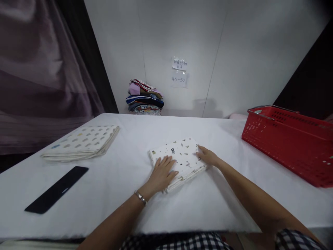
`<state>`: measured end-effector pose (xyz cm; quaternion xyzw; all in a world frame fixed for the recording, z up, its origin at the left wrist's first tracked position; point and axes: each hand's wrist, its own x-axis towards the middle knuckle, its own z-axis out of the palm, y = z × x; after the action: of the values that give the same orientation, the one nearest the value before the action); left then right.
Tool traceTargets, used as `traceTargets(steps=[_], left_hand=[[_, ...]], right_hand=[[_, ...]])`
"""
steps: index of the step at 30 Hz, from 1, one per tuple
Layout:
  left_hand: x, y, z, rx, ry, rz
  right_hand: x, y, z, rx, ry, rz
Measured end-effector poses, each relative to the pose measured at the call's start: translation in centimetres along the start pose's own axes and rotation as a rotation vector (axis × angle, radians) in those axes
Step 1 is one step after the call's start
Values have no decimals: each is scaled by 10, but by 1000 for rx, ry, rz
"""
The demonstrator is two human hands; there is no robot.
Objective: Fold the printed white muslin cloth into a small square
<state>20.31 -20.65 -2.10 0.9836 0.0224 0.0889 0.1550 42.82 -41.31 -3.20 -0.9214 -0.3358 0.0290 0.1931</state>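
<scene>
While both hands press a folded cloth [179, 158] at frame centre, left hand [162, 173] fingers flat and apart, right hand [208, 157] fingers together at its edge; white worktop [130, 194], red basket [288, 142] right, grey wall [234, 52] behind.

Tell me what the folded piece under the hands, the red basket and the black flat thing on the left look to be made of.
Folded piece: soft printed fabric, matte; layered edges show at its folds. Left hand lies flat on it, right hand touches its edge. Red basket: likely moulded plastic, with slotted walls and a slight sheen. Black flat thing: smooth and glossy, perhaps glass or plastic; a light streak reflects on it.
</scene>
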Motion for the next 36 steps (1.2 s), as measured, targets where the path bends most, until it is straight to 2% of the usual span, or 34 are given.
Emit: traceTargets(steps=[2, 4, 6, 9, 12, 15, 18, 23, 27, 32, 36], left_hand=[[3, -8, -5, -31, 112, -105], [9, -21, -10, -55, 239, -271], [15, -36, -15, -117, 296, -442], [26, -57, -22, -304, 244, -654], [36, -70, -29, -435, 180, -760], [45, -77, -34, -450, 156, -778], [49, -75, -35, -461, 134, -775], [53, -44, -19, -518, 35, -708], [59, -20, -3, -434, 7, -683], [54, -17, 0, -381, 40, -635], [44, -23, 6, -484, 194, -509]], right_hand=[[8, 3, -9, 22, -70, 95], [17, 6, -18, 35, -129, 164], [24, 7, -24, 50, -181, 208], [29, 6, -29, 80, -240, 251], [29, 6, -29, 109, -266, 269], [26, 8, -31, 137, -284, 261], [33, 14, -41, 133, -295, 230], [72, 30, -67, -26, -215, 216], [91, 40, -64, -160, -152, 248], [68, 33, -55, -207, -43, 161], [16, 8, -54, -94, 53, -26]])
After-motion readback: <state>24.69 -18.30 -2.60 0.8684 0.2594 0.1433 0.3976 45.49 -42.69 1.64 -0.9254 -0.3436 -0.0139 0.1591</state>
